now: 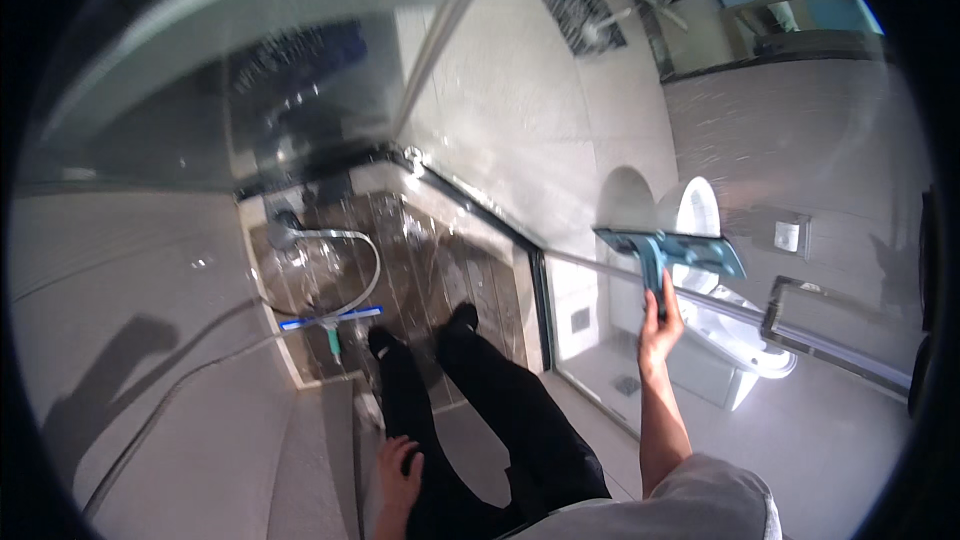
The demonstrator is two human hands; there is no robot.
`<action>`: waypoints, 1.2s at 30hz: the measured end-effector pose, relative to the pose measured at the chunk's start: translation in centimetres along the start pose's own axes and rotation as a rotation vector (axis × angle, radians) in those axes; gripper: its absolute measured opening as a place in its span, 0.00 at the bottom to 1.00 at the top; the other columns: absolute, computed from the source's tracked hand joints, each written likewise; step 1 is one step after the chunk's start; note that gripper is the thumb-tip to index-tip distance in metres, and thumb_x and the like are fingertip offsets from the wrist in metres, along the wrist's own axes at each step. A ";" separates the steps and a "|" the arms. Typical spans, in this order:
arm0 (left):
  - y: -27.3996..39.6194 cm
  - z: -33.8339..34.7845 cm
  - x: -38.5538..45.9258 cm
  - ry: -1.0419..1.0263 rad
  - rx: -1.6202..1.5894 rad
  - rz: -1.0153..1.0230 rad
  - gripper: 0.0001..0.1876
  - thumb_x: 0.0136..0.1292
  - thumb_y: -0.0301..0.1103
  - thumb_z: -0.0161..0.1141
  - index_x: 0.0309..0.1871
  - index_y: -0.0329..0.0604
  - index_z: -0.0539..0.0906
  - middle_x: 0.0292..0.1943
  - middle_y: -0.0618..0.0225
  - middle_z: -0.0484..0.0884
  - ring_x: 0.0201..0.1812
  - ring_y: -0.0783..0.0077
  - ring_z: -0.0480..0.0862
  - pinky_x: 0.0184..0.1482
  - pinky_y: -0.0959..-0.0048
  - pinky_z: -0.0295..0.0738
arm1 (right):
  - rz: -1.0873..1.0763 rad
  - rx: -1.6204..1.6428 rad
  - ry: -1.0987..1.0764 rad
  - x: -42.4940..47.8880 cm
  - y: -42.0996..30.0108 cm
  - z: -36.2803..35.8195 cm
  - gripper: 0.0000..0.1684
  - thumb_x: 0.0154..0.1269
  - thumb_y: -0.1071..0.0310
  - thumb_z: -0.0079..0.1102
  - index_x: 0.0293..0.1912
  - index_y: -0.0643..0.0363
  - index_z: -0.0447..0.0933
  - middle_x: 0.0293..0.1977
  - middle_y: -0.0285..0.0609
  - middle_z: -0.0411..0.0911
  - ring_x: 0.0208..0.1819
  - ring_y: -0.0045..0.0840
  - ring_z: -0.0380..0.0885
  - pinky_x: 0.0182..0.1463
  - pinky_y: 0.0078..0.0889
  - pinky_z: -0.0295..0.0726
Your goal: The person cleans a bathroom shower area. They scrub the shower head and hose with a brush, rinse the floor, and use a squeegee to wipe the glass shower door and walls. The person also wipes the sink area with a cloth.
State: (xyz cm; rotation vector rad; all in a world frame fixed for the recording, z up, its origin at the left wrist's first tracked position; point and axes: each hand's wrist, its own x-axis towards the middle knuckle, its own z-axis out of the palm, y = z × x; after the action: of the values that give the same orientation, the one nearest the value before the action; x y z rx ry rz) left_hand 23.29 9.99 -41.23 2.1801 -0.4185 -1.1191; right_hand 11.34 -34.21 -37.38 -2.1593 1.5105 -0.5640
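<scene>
My right hand (661, 322) is closed around the handle of a teal flat-headed cleaning tool (694, 251), its wide head raised near a glass shower panel (495, 127). Whether the head touches the glass I cannot tell. My left hand (401, 465) hangs beside my left thigh with its fingers loosely curled and holds nothing that I can see. On the wet shower floor (427, 277) lie a shower head (283, 231) with its pale hose (375, 262) and a blue squeegee (352, 317) with a green handle, just in front of my feet.
A dark-framed raised sill (495, 217) edges the shower floor. Beyond the glass stand a white toilet (739, 337) with its lid up and a toilet-roll holder (787, 237) on the wall. A metal bar with a rectangular handle (772, 307) crosses at right. The hose runs along the left wall.
</scene>
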 end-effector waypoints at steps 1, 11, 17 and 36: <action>1.5 -0.5 -0.1 -0.019 0.018 0.031 0.11 0.57 0.31 0.59 0.43 0.42 0.79 0.48 0.61 0.77 0.53 0.58 0.73 0.57 0.61 0.64 | 0.116 0.006 0.006 0.1 -1.8 -2.3 0.22 0.59 0.79 0.55 0.55 0.60 0.72 0.48 0.49 0.76 0.50 0.28 0.75 0.54 0.28 0.73; 14.6 -9.0 1.8 -0.051 -0.255 0.341 0.12 0.58 0.29 0.60 0.45 0.39 0.79 0.41 0.59 0.79 0.44 0.63 0.79 0.47 0.71 0.71 | -0.667 -0.124 -0.068 11.2 -26.0 -7.5 0.26 0.59 0.65 0.56 0.57 0.31 0.70 0.38 0.46 0.77 0.35 0.40 0.78 0.37 0.34 0.77; 11.5 -13.6 0.6 0.009 -0.386 0.282 0.12 0.59 0.32 0.59 0.46 0.39 0.79 0.40 0.63 0.79 0.40 0.73 0.80 0.43 0.77 0.73 | -0.494 -0.083 0.432 4.0 -24.8 -33.6 0.30 0.45 0.88 0.47 0.48 0.56 0.79 0.39 0.47 0.80 0.38 0.30 0.80 0.41 0.26 0.78; 27.0 -22.3 3.7 0.091 -0.075 0.639 0.13 0.62 0.38 0.54 0.43 0.40 0.81 0.39 0.57 0.81 0.38 0.64 0.80 0.42 0.70 0.74 | -0.827 -0.350 1.041 7.5 -41.6 -57.5 0.27 0.44 0.81 0.52 0.44 0.46 0.82 0.26 0.38 0.77 0.24 0.24 0.75 0.27 0.25 0.74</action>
State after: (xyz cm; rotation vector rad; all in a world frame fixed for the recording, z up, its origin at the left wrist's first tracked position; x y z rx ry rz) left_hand 43.78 -3.11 -15.82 1.8178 -0.9326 -0.6638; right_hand 13.22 -35.70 33.96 -2.9382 1.0321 -2.0729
